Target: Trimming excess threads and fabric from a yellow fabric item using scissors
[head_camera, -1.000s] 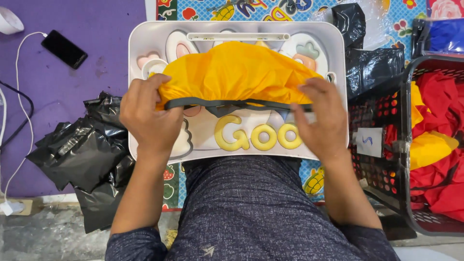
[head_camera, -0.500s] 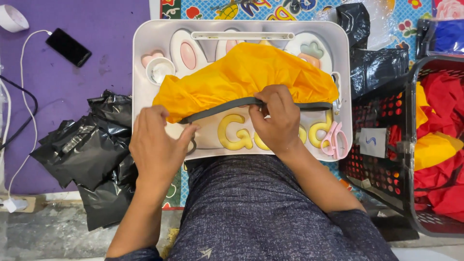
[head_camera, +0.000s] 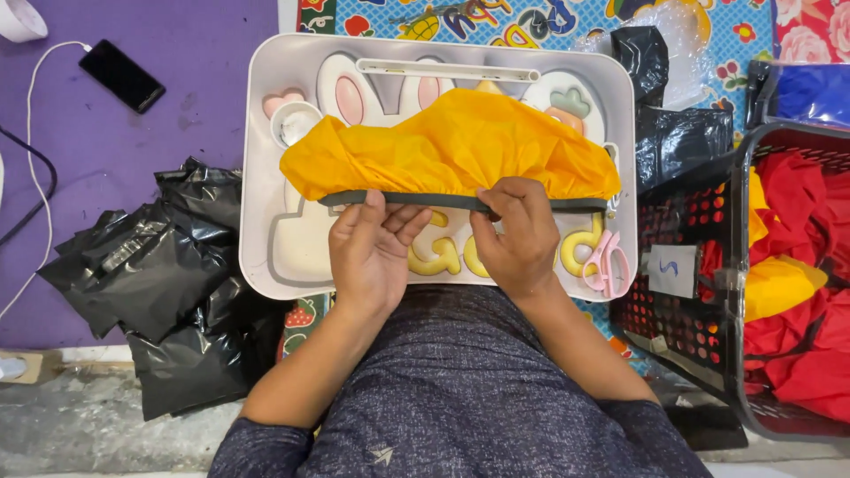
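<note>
While pinching the grey band (head_camera: 407, 200) near its middle, left hand (head_camera: 370, 252) and right hand (head_camera: 518, 235) side by side, both closed on it. Band running left to right along the near edge of the yellow cloth (head_camera: 452, 146). Right hand nearer the pink scissors (head_camera: 607, 261).

The person wears a dark blue-grey mottled shirt (head_camera: 460, 389) with short sleeves ending above the elbows. A small pale arrow-shaped mark (head_camera: 382, 455) sits on the cloth. Forearms, left hand (head_camera: 372, 252) and right hand (head_camera: 518, 235) are bare; no rings or watch visible.

One orange cover (head_camera: 452, 142), one tray (head_camera: 258, 177), two hands (head_camera: 372, 252)
</note>
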